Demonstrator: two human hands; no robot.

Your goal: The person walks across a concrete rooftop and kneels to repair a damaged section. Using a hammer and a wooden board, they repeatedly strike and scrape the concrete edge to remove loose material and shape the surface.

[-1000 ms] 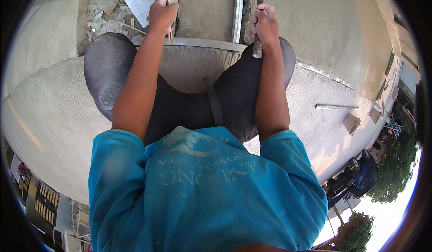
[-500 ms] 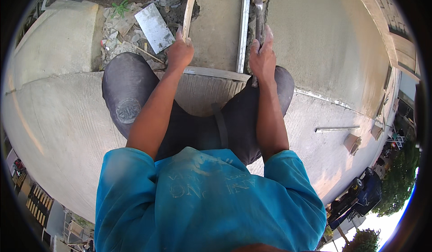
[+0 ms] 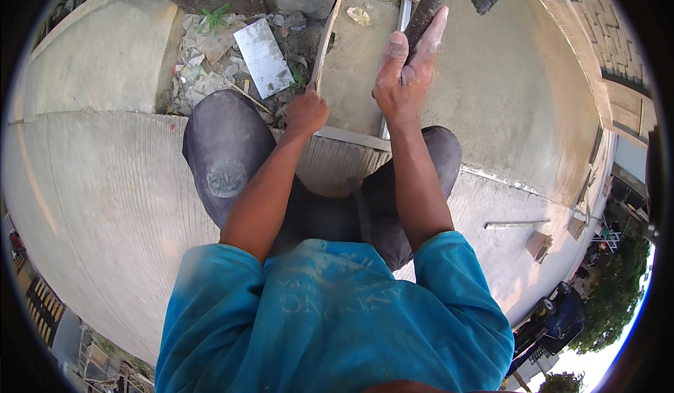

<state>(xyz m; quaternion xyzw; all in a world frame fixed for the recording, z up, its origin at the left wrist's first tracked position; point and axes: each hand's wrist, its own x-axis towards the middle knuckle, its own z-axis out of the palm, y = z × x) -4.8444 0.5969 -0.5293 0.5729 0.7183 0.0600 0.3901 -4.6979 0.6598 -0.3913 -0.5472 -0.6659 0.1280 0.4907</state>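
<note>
Right hand (image 3: 401,87) holds a tool (image 3: 427,19), fingers (image 3: 431,40) stretched forward

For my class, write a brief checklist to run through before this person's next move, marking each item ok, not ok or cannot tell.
1. Left hand on the wooden strip: ok, at its near end.
2. Right hand holding the tool: ok, by its dark handle.
3. Tool's head apart from the left hand: ok, it is up beyond the right hand.
4. Bed beside the strip bare: not ok, a pale lump shows on it.
5. Metal plate apart from the left hand: ok, it lies on the rubble.
6. Strip firmly fixed: cannot tell.
</note>
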